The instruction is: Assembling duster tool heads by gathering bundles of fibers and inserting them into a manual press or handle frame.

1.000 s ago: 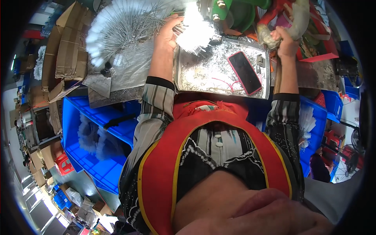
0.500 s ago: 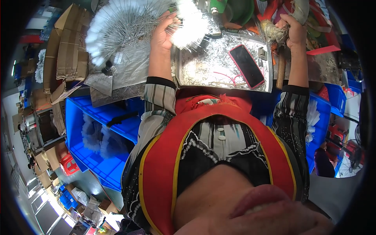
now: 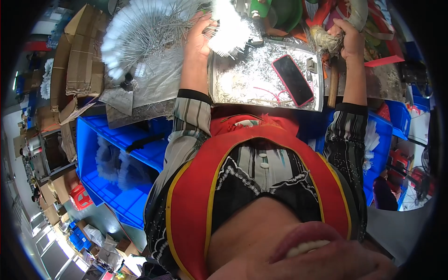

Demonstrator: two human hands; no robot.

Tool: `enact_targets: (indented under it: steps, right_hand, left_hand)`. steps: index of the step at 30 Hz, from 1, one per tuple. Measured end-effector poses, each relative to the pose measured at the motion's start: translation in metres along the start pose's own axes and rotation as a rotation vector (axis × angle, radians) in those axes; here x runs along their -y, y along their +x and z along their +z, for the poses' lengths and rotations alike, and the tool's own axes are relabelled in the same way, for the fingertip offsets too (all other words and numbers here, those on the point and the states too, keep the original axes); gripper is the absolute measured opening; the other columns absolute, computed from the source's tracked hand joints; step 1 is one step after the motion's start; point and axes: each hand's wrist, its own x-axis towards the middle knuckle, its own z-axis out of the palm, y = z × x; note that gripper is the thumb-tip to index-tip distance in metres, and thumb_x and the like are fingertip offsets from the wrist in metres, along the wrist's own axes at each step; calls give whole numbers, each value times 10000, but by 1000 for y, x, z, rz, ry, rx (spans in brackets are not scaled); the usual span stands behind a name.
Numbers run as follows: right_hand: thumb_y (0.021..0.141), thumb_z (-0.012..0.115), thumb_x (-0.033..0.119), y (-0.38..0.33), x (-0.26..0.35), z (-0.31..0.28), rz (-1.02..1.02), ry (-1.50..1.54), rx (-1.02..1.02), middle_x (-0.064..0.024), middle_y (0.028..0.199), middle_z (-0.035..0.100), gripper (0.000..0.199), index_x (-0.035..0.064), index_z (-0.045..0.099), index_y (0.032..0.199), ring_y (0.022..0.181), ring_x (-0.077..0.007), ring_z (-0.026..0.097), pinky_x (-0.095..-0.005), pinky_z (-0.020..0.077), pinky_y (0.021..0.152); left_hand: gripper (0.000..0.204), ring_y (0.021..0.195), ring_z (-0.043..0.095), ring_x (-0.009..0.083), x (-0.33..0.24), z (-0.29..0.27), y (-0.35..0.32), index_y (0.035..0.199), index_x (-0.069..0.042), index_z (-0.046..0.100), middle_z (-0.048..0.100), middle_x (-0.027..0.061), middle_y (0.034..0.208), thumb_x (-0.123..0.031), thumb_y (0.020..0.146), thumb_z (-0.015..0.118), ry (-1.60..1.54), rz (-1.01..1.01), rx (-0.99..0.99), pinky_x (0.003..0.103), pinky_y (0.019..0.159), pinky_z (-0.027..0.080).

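My left hand point(image 3: 198, 37) is closed around a bundle of white-bristled wire brushes point(image 3: 229, 30), whose tufts are bright and washed out by glare. Just left of it spreads a big fan-shaped pile of the same brushes point(image 3: 144, 35), thin wire stems pointing inward. My right hand point(image 3: 351, 39) grips a lever end wrapped in pale, worn cloth or tape point(image 3: 326, 39) at the far right. Between the hands lies a metal tray point(image 3: 242, 74) strewn with shiny wire scraps. Green machine parts point(image 3: 261, 7) stand behind it, partly cut off by the upper edge.
A phone with a pink case point(image 3: 293, 80) rests on the tray's right side. Beside the tray sticks out a wooden handle point(image 3: 333, 86). Cardboard boxes point(image 3: 84, 56) stand at the left. Blue crates point(image 3: 100, 135) holding white brushes sit below the bench on both sides.
My left hand has shifted slightly to the right with the brushes. My right hand keeps its grip on the wrapped lever, nearly unmoved.
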Motion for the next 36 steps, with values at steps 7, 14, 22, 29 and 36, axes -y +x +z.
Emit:
enact_targets:
  steps: [7,14,22,29,36]
  right_hand:
    - [704,549,113,7,29,0,121,-10,-14,-32,453,412,276,75,410,469,452,-158,446,-259,393,523]
    - [661,579,39,-6,-48,10,-592,-72,-111,-86,513,521,141,-21,521,547,475,-166,522,-265,425,517]
    - [708,523,59,-3,-16,7,-194,3,-16,-72,492,438,228,7,463,494,519,-172,469,-295,424,597]
    - [707,525,69,-2,-2,2,-39,29,24,-66,484,442,271,32,427,457,486,-172,454,-290,419,592]
    - [706,521,55,-4,-8,3,-141,16,6,-65,472,433,279,25,424,446,486,-174,454,-298,422,596]
  left_hand:
    - [372,779,557,255,0,1,0,1058,13,397,513,177,995,80,703,485,4,9,-2,350,716,497]
    - [338,807,551,257,5,4,2,1040,17,412,515,178,986,66,718,499,9,21,-23,342,734,492]
    - [364,856,536,238,-1,2,-9,1067,20,381,518,167,968,69,727,500,-82,132,-41,327,771,481]
    - [384,775,558,215,5,11,-4,1073,16,386,530,145,925,30,722,540,62,154,-42,303,718,494]
    - [386,712,581,182,-18,17,-14,1093,20,395,560,120,855,-36,742,545,357,-72,-15,271,618,506]
